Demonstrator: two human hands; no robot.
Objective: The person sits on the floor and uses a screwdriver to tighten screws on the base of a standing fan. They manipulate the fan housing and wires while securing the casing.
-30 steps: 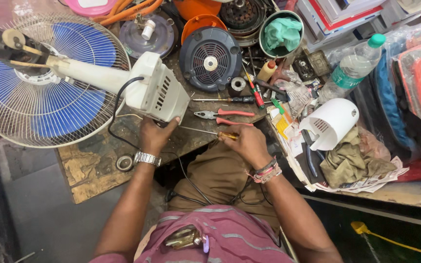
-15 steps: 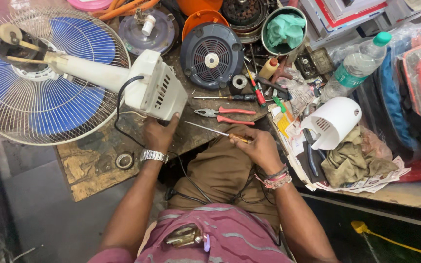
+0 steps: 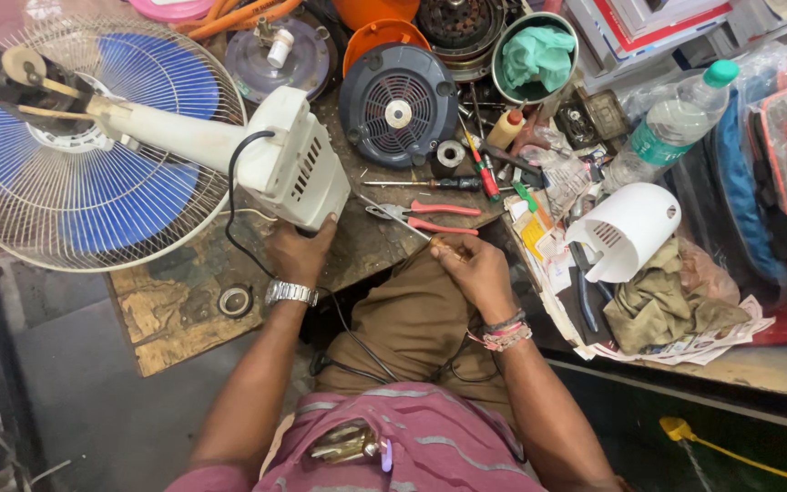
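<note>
Fingers of the left hand [image 3: 301, 251] press against the lower edge of a white fan base [image 3: 295, 170], steadying it on the worn desk [image 3: 170, 310]; the grip is a brace rather than a full wrap, with the thumb hidden under the housing. The right hand [image 3: 475, 269] is closed around a thin screwdriver [image 3: 398, 217], whose shaft now points up and left toward the base's corner. Half a second ago that hand sat slightly farther from the housing, so the tip has crept in toward the casing, which suggests work on the base is in hand, though the tip's exact contact point is too small to tell. The left hand has kept its hold throughout.

Beyond the hands, red-handled pliers [image 3: 430, 217] lie just beside the screwdriver shaft. The fan's white neck runs left to a motor over a blue-bladed wire cage [image 3: 75, 182], lying flat. A black cord [image 3: 239, 210] loops from the base down toward the person's lap. Farther back sit a dark round motor cover [image 3: 398, 102], a metal pot with a green cloth [image 3: 536, 56], and a plastic bottle [image 3: 676, 123]. A white vented cover [image 3: 626, 228] rests to the right beside a rumpled khaki rag [image 3: 667, 296].
</note>
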